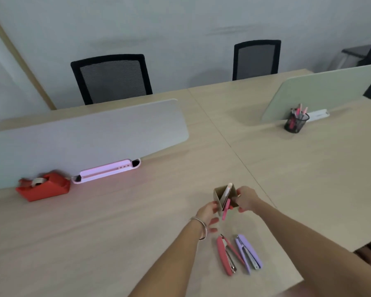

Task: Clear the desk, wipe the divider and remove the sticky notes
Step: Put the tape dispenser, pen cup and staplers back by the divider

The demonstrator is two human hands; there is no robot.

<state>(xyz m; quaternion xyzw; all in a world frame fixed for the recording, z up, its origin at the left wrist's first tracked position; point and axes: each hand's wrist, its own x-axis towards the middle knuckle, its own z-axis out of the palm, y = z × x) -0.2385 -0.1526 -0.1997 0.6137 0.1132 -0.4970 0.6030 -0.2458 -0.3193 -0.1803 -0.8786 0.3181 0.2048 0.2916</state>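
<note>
Both hands grip a small brown cardboard pen holder [219, 195] just above the desk [116, 232]. My left hand [206, 213] grips its left side and my right hand [245, 199] its right side. A white pen and a pink pen stand tilted in the holder. A pink stapler [226, 255] and a purple stapler [247, 252] lie open on the desk just in front of my hands. The grey divider [84, 136] stands at the back left. No sticky notes show on it.
A red tape dispenser [44, 186] and a pink pen tray [106, 170] sit against the divider's foot. On the neighbouring desk a black mesh pen cup [296, 123] stands before a green divider [330, 91]. Two black mesh chairs stand behind the desks.
</note>
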